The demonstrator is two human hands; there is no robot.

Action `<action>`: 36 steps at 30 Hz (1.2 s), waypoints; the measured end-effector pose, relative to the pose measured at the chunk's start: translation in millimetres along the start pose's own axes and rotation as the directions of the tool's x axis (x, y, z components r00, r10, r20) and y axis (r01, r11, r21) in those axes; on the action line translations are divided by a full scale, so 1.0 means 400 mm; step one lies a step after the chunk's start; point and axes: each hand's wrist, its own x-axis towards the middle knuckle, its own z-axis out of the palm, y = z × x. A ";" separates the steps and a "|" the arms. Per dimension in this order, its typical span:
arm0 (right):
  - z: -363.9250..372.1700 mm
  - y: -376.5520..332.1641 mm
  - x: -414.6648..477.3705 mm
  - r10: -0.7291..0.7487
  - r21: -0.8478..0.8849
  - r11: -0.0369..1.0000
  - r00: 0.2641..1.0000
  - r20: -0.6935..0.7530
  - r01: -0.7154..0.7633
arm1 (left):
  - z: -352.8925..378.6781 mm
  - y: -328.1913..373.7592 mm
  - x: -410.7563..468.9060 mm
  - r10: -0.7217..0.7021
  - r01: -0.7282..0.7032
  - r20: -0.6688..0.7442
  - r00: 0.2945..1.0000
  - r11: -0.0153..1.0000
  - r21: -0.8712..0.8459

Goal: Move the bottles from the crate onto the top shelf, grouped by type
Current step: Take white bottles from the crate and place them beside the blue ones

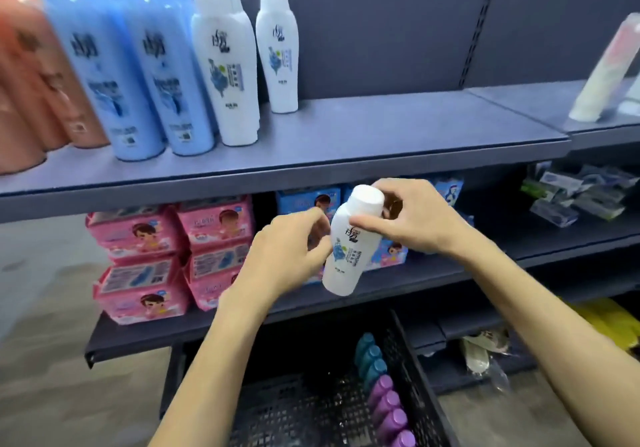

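The white bottle (349, 249) is up in the air, tilted with its cap leaning to the right, held in front of the middle shelf and well below the top shelf (381, 135). Both hands are on it. The right hand (412, 225) wraps the neck just under the cap, thumb across the front. The left hand (287, 256) pinches the body lower down from the side, fingers curled in.

So this looks like the carry step: bottle out of the crate (412, 377), not yet placed. Up top, the shelved white bottles (278, 51) stand to the right of the blue bottles (138, 76), with orange bottles (31, 76) at far left. The matching label says this one belongs with the white group.

The next move calls for a lift up and over the shelf lip, turning the bottle upright and setting it just beside the right-hand white one, where bare shelf is open. One hand could likely do that.

Plenty left below: teal bottles (370, 356) and purple bottles (389, 412) line the crate's right wall. Pink packs (138, 235) sit on the middle shelf behind.
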 end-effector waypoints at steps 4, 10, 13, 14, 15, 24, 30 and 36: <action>-0.061 -0.059 0.072 -0.141 -0.063 0.988 0.990 -0.024 0.139 | -0.108 0.041 0.042 0.063 -0.045 -0.152 0.986 0.992 0.119; -0.194 -0.151 0.172 -0.248 -0.128 0.959 0.968 0.048 0.252 | -0.235 0.075 0.095 0.142 -0.075 -0.280 0.949 0.968 0.238; -0.268 -0.202 0.226 -0.273 -0.160 0.946 0.959 0.071 0.281 | -0.281 0.088 0.114 0.167 -0.083 -0.315 0.934 0.961 0.264; -0.292 -0.218 0.243 -0.281 -0.161 0.944 0.957 0.075 0.290 | -0.293 0.090 0.121 0.176 -0.083 -0.328 0.928 0.957 0.278; -0.315 -0.232 0.260 -0.288 -0.159 0.941 0.954 0.080 0.297 | -0.305 0.092 0.127 0.186 -0.084 -0.339 0.922 0.952 0.293; -0.377 -0.249 0.417 -0.270 -0.272 0.917 0.956 0.112 0.290 | -0.342 0.099 0.195 0.169 -0.031 -0.323 0.931 0.919 0.393; -0.325 -0.209 0.477 -0.205 -0.255 0.935 0.961 0.185 0.248 | -0.325 0.104 0.277 0.091 0.042 -0.289 0.953 0.904 0.425; -0.313 -0.181 0.484 -0.185 -0.151 0.967 0.972 0.146 0.206 | -0.301 0.087 0.303 0.106 0.035 -0.310 0.945 0.908 0.417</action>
